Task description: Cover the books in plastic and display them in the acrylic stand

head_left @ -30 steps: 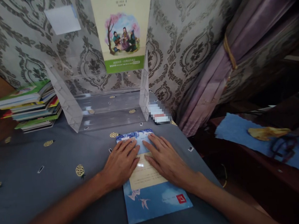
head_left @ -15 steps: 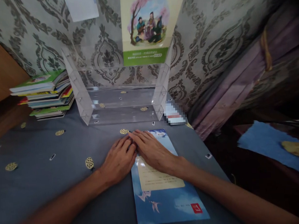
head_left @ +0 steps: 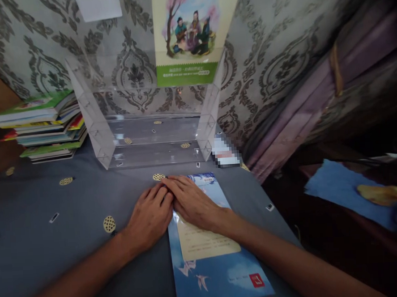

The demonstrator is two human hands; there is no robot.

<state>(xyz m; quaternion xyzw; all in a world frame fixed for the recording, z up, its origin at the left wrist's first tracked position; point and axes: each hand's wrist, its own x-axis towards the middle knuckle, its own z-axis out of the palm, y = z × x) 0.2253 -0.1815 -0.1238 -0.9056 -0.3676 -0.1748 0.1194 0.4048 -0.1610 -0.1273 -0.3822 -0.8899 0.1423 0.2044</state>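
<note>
Glossy rectangular book [head_left: 223,277] under right hand [head_left: 194,202]; clear plastic rack [head_left: 94,121] beyond.

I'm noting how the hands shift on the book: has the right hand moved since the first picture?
Yes. Judged against the clear stand, the right hand has moved left, toward the book's upper left corner.

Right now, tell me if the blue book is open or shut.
Shut: the blue book lies flat, one cover up, no inside pages showing.
</note>
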